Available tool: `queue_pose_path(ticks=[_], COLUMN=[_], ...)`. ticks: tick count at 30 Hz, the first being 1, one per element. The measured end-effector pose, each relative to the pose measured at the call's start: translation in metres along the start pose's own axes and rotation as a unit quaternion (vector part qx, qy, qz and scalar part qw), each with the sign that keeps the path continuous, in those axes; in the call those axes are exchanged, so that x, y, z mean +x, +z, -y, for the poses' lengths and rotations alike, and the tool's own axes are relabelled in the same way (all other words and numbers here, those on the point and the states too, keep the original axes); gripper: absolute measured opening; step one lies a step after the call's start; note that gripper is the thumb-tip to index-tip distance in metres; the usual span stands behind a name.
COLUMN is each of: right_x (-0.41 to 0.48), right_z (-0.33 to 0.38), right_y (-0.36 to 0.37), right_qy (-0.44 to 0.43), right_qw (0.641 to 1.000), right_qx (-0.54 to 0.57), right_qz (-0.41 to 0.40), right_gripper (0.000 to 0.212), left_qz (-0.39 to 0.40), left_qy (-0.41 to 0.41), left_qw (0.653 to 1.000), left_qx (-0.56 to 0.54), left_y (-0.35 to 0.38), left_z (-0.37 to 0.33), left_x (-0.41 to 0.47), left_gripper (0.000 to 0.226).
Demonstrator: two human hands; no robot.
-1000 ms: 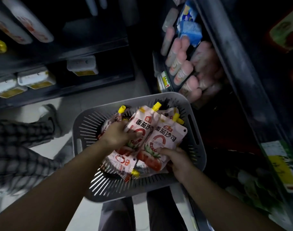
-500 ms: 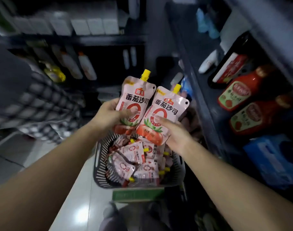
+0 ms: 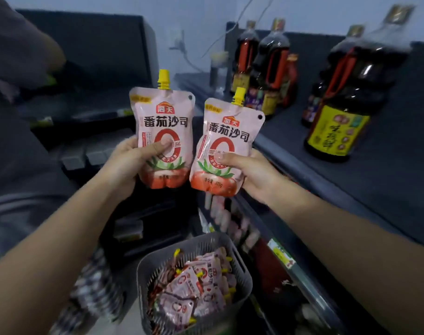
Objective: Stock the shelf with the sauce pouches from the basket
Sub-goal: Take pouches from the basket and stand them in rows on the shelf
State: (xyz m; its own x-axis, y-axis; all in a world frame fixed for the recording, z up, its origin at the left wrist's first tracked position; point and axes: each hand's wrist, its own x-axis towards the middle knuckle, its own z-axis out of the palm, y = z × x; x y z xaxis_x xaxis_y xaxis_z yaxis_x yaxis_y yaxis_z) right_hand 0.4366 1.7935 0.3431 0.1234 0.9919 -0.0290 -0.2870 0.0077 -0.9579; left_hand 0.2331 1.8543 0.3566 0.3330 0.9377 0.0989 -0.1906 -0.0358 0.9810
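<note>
Pouches [image 3: 196,284] are heaped at all angles in a grey slotted basket [image 3: 142,281] low in view, and two more are held up above it. A dark shelf [image 3: 363,184] is run along the right, under a pale wall [image 3: 194,18]. A second dark rack [image 3: 85,56] is seen at the left, and a person's dark sleeve [image 3: 17,44] is caught at the left edge.

On the shelf a big dark bottle [image 3: 346,93] with a red handle is stood near the right edge; its yellow label is too blurred to be read. More such bottles [image 3: 269,64] are grouped further back, by the wall. A cable [image 3: 182,52] is hung on the wall. A green and yellow tag [image 3: 281,255] is fixed to a lower shelf edge beside the basket, and nothing on it can be read.

The left pouch [image 3: 164,122] and right pouch [image 3: 226,134] are held upright, close side by side, yellow caps up, in the air beside the shelf and not set on it. Each is printed with the red logo 海天, the black words 番茄沙司, a large red 0 and a tomato. The figure 405g is read at the foot of the right pouch.

The left hand [image 3: 126,165] is closed round the left pouch, with the thumb laid across the red 0 and the fingers behind. The right hand [image 3: 254,175] is closed round the right pouch in the same way, with the thumb laid across the foot of the 0.
</note>
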Motion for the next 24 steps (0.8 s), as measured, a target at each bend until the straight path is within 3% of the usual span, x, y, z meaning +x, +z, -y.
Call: queue_pose_path(ticks=[5, 11, 16, 24], right_x=[-0.070, -0.183, -0.297, -0.480], right_z=[0.042, 0.075, 0.093, 0.117], right_y=[-0.001, -0.043, -0.085, -0.140], right_qy=[-0.055, -0.099, -0.128, -0.159], right_qw=[0.997, 0.978, 0.944, 0.869], right_qx=[-0.017, -0.051, -0.064, -0.109], right_qz=[-0.049, -0.176, -0.297, -0.455], right_gripper=[0.028, 0.029, 0.026, 0.023], left_qz=[0.072, 0.206, 0.310, 0.492], left_qy=[0.024, -0.003, -0.031, -0.048], left_qw=[0.997, 0.977, 0.947, 0.867], left_qx=[-0.025, -0.062, -0.080, -0.058], left_y=[0.028, 0.107, 0.200, 0.357], left_z=[-0.043, -0.048, -0.041, -0.030], left_x=[-0.021, -0.056, -0.103, -0.219], left_gripper=[0.015, 0.019, 0.012, 0.015])
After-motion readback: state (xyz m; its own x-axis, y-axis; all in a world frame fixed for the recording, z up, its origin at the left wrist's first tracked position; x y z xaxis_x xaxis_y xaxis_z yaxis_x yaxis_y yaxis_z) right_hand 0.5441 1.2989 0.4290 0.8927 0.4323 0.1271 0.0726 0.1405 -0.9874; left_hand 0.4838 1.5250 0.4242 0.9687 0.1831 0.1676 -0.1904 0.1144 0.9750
